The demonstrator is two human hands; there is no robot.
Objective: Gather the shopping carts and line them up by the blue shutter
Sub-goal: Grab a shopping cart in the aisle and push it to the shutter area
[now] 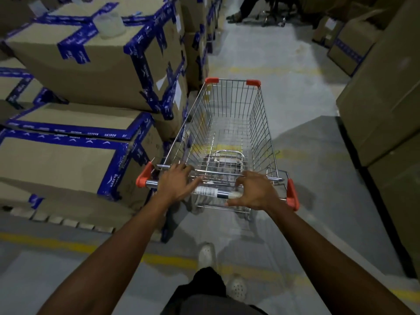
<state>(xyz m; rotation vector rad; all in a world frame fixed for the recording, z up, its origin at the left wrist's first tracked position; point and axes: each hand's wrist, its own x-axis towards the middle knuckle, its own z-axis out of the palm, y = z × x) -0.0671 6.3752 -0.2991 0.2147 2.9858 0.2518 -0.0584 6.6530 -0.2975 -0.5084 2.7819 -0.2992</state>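
Observation:
One chrome wire shopping cart point(229, 123) with orange corner caps stands in the aisle straight ahead of me, its basket empty. Its handle bar point(218, 193) carries a white barcode label. My left hand point(177, 183) lies on the left part of the bar with its fingers stretched forward over it. Over the right part of the bar arches my right hand point(254, 189). Its fingers are bent above the bar, its thumb is spread below, and it is not closed round the bar. No blue shutter is in view.
Stacks of cardboard boxes with blue tape point(91, 71) crowd the cart's left side. Plain cardboard boxes point(386, 92) wall the right. A grey floor aisle with yellow lines point(268, 64) runs ahead. A person's legs and a wheeled chair base point(256, 12) are at the far end.

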